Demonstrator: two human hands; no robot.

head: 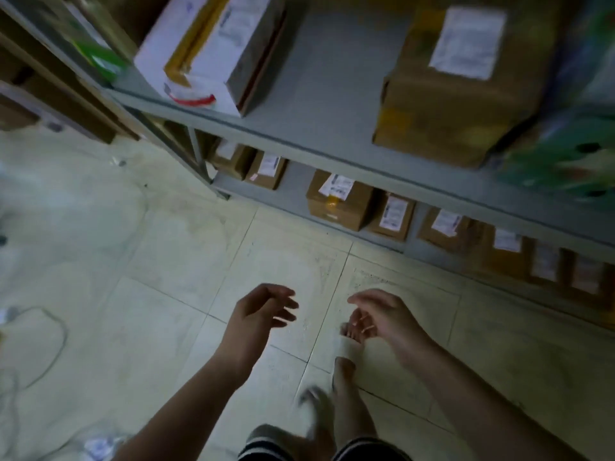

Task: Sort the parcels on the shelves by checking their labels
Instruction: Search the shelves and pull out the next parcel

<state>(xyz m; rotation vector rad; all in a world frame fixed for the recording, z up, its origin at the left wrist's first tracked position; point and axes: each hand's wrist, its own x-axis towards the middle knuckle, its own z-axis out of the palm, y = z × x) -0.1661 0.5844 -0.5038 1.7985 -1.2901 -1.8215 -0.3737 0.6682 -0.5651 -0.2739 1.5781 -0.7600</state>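
My left hand (259, 314) and my right hand (379, 314) hang in front of me over the tiled floor, fingers loosely curled, holding nothing. A grey metal shelf (319, 104) stands ahead. On its upper level lie a white box with yellow tape (206, 51) at the left and a brown taped parcel with a white label (459, 84) at the right. The bottom level holds several small brown labelled parcels (339, 201). Both hands are well below and in front of the shelves, apart from every parcel.
A green printed package (572, 154) sits at the shelf's right end. More cartons stand on a second shelf at the far left (50, 78). A cable (50, 344) and a small white packet (100, 449) lie on the floor at left. My legs show below.
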